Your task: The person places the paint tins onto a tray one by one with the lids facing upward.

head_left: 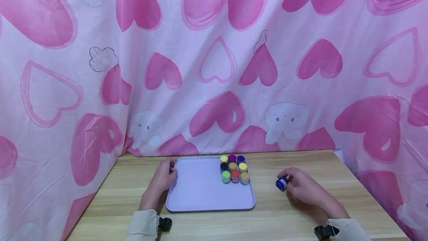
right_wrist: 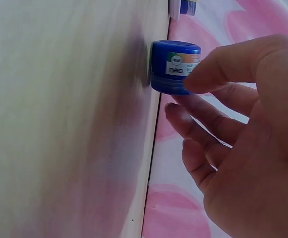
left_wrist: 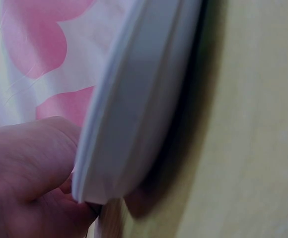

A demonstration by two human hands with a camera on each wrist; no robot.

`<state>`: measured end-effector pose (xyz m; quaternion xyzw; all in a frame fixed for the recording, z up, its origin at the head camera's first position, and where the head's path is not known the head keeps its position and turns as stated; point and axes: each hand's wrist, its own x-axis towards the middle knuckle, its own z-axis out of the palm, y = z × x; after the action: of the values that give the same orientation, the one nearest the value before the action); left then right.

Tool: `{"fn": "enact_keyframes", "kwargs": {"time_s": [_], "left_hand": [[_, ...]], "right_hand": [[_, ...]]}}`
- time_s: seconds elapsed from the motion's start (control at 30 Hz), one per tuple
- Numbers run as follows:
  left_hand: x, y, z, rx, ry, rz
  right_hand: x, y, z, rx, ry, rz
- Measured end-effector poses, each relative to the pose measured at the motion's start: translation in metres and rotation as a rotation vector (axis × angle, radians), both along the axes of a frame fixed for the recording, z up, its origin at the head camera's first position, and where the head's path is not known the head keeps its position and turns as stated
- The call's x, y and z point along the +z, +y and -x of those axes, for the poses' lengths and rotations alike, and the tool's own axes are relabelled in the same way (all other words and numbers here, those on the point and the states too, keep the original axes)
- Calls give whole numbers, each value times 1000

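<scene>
My left hand (head_left: 163,177) holds the left rim of a pale lilac tray (head_left: 194,185). In the left wrist view, the tray's pale side wall (left_wrist: 129,99) hides the fingertips of that hand (left_wrist: 30,163). To the right of the tray, my right hand (head_left: 305,188) pinches a small blue paint jar (head_left: 282,183) between thumb and fingers. The right wrist view shows the jar (right_wrist: 174,69) with a printed label, close to the wooden surface; the other fingers of the hand (right_wrist: 253,124) are loosely bent below it.
Several small paint jars (head_left: 235,176) stand in close rows at the tray's far right corner, with yellow, purple, blue, black, green, red and ochre among them. The wooden table (head_left: 207,226) ends at a pink heart-patterned curtain (head_left: 214,66) behind and at both sides.
</scene>
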<state>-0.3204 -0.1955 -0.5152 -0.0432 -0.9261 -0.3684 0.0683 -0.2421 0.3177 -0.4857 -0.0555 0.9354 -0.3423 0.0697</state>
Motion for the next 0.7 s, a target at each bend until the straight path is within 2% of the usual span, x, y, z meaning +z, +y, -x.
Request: {"fn": "enact_keyframes", "kwargs": {"time_s": [0.23, 0.47, 0.7], "left_hand": [[0, 0, 0, 3, -25, 1], [0, 0, 2, 3, -40, 5], [-1, 0, 2, 12, -37, 12]], "right_hand": [[-5, 1, 1, 60, 50, -67], [-5, 2, 0, 101, 71, -82], [-4, 2, 0, 56, 40, -92]]}}
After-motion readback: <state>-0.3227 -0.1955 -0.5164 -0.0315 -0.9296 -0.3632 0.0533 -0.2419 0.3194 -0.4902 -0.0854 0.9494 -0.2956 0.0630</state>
